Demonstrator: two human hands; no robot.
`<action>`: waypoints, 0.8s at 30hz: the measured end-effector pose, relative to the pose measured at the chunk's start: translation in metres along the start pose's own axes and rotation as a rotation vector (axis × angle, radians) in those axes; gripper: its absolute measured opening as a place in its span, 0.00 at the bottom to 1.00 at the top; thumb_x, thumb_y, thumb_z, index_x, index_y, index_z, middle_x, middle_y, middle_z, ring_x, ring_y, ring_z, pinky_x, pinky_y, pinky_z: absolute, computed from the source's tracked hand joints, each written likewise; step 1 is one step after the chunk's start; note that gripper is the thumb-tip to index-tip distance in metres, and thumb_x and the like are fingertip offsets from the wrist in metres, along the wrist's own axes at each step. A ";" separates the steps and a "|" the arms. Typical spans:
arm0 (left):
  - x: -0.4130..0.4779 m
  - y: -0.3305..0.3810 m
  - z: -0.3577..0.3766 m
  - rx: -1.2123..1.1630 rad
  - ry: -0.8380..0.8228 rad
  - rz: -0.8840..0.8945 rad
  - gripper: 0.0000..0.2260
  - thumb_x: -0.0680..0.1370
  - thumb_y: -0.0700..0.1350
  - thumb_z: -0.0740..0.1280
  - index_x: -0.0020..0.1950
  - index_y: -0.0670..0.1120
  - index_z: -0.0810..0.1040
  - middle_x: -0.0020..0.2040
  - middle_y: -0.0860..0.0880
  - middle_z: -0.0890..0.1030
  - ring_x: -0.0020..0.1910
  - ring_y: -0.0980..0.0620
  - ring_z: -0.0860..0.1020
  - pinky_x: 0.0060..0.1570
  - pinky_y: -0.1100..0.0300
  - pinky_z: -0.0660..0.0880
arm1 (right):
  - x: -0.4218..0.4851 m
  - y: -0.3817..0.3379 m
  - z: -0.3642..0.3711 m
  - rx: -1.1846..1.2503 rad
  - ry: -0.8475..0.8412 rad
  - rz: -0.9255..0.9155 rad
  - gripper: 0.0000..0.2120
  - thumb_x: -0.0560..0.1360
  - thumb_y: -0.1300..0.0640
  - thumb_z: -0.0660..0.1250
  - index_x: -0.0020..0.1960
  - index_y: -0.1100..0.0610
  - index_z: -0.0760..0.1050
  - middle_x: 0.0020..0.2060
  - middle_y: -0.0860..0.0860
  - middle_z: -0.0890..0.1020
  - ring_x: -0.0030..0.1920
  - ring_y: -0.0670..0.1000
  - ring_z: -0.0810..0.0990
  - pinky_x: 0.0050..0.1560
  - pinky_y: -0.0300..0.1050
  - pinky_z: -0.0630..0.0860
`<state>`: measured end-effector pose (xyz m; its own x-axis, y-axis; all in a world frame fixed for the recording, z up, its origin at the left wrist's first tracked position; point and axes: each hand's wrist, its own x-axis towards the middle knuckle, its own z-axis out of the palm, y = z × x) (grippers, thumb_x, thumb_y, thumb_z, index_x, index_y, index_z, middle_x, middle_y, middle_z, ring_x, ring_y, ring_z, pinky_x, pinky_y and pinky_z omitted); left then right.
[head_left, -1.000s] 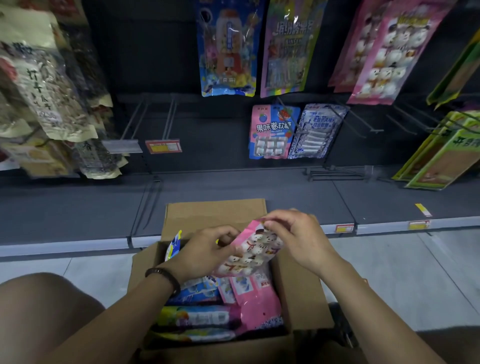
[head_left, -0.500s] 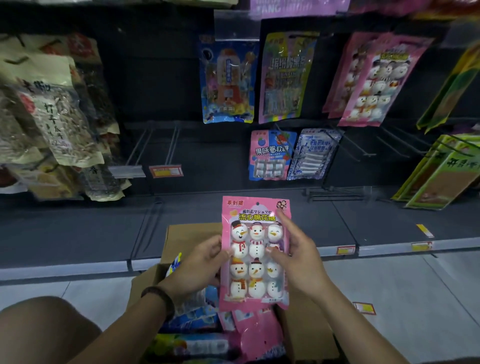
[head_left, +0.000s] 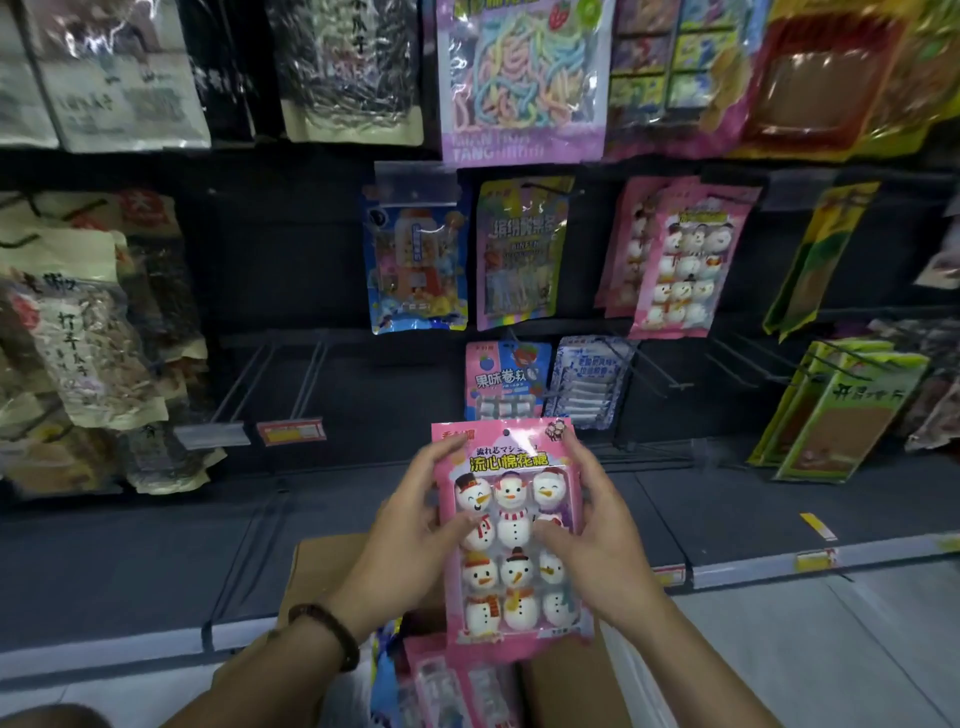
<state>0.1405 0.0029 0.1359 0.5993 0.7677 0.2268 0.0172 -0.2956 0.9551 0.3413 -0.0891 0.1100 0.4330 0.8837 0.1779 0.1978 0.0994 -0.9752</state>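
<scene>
I hold the flat pink plastic packet of snowman-shaped marshmallows (head_left: 511, 540) upright in both hands, above the open brown cardboard box (head_left: 324, 566), its printed front facing me. My left hand (head_left: 410, 545) grips the packet's left edge: the fingers (head_left: 441, 452) reach up along that edge and the thumb presses on the clear front. My right hand (head_left: 605, 540) grips the right edge the same way, with its fingers (head_left: 579, 457) wrapped along the side and the thumb laid across the middle row of snowmen.

The packet's lower end hangs over the box's opening, where more pink packets (head_left: 457, 686) and a blue one (head_left: 384, 675) lie inside. A dark beaded bracelet (head_left: 327, 631) sits on my left wrist, over the box's left side.

Beyond the box runs the dark grey bottom shelf (head_left: 130, 566). Above the box and to its right, pink packets of the same snowman kind (head_left: 685, 270) hang against the black back wall. Straight above the box hang a blue sweets bag (head_left: 415, 270) and a yellow-green one (head_left: 519, 254). Above and left of the box, thin metal hooks (head_left: 249, 384) stick out, with a red price tag (head_left: 291, 431) at their tips.
</scene>
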 end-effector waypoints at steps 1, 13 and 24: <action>0.010 0.005 0.004 -0.002 -0.009 0.011 0.31 0.82 0.34 0.71 0.77 0.62 0.68 0.70 0.60 0.79 0.61 0.51 0.85 0.57 0.53 0.84 | 0.007 -0.002 -0.007 -0.017 0.012 -0.015 0.49 0.74 0.71 0.74 0.77 0.26 0.62 0.75 0.44 0.73 0.70 0.48 0.79 0.66 0.57 0.81; 0.162 0.073 0.076 0.203 -0.068 0.255 0.37 0.77 0.37 0.77 0.75 0.70 0.68 0.73 0.67 0.74 0.65 0.54 0.82 0.62 0.51 0.82 | 0.104 -0.062 -0.115 -0.246 0.323 -0.271 0.34 0.81 0.63 0.71 0.78 0.35 0.68 0.49 0.45 0.71 0.41 0.40 0.75 0.48 0.35 0.77; 0.287 0.102 0.154 0.251 -0.057 0.386 0.35 0.75 0.38 0.79 0.76 0.63 0.73 0.73 0.66 0.74 0.73 0.60 0.74 0.66 0.53 0.80 | 0.182 -0.058 -0.196 -0.295 0.495 -0.333 0.27 0.85 0.54 0.66 0.80 0.37 0.65 0.64 0.44 0.66 0.50 0.38 0.75 0.48 0.27 0.75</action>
<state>0.4371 0.1056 0.2695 0.6428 0.5441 0.5392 -0.0269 -0.6875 0.7257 0.5815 -0.0237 0.2247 0.6460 0.5063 0.5713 0.5928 0.1388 -0.7933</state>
